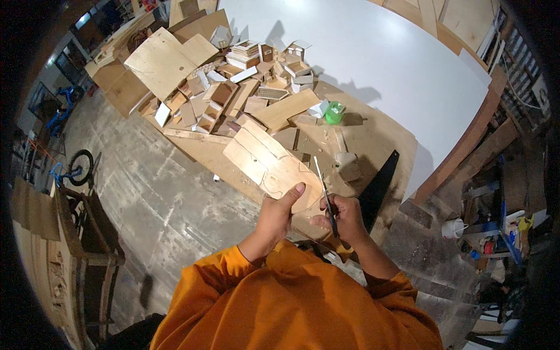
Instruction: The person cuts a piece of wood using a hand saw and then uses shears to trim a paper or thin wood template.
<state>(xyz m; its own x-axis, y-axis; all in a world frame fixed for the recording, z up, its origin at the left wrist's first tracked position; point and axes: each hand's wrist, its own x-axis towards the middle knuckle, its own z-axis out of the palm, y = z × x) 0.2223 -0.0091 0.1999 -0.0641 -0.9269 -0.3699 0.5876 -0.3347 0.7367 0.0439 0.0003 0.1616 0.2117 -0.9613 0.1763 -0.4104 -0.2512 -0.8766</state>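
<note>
My left hand grips the near end of a thin, pale wooden board, the thumb flat on its top face. Dark curved lines are drawn on this board, and its right-hand end is rounded. In my right hand is a slim tool with a narrow bright blade and a dark handle. The fingers wrap round the handle, and the blade points away from me along the board's rounded end. Whether blade and wood touch, I cannot tell. A dark saw blade lies just right of my right hand.
Small wooden boxes and offcuts are heaped on the brown worktop. A green container and a pale cup-like thing stand nearer. Beyond is a large white sheet. A wooden frame stands at the left.
</note>
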